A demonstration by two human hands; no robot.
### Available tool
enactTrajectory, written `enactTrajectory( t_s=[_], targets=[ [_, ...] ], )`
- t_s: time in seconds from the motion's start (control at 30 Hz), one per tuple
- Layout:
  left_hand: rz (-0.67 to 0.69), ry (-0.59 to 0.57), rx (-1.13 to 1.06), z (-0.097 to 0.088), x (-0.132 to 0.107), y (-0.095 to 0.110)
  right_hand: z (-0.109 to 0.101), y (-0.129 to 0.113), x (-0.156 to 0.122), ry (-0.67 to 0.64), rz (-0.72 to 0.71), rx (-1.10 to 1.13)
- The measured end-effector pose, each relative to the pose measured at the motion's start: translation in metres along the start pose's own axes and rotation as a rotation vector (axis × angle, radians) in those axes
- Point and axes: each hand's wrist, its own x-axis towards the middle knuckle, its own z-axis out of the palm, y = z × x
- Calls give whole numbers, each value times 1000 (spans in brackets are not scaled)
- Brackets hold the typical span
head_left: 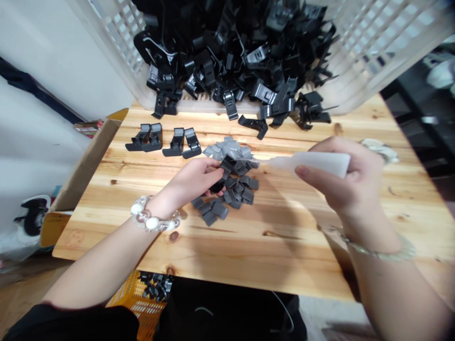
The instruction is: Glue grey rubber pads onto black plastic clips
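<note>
My left hand (199, 180) is closed on a black plastic clip (228, 164), partly hidden by the fingers, above a pile of dark grey square pads (236, 192). A heap of lighter grey pads (227, 148) lies just behind it. In my right hand (350, 175) is a white squeeze bottle (320, 163), tipped on its side. Its thin nozzle points left and ends close to the clip; whether they touch I cannot tell. To the left of the pads, two pairs of black clips (175, 143) rest on the wooden table.
A white plastic basket (121, 52) heaped with black clips (220, 57) stands at the back, some spilling onto the table (249, 246). A crumpled whitish cloth (380, 149) lies at right. Below the front edge, an orange basket (142, 308) holds more dark parts. A cardboard box (80, 170) stands left.
</note>
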Motion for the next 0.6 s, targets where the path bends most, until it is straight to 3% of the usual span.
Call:
enactTrajectory(
  t_s=[0.37, 0.6],
  targets=[
    [0, 8, 34, -2, 2, -2, 1, -11, -6, -35, -140, -182],
    [5, 0, 56, -2, 3, -2, 3, -10, -6, -44, -153, -204]
  ],
)
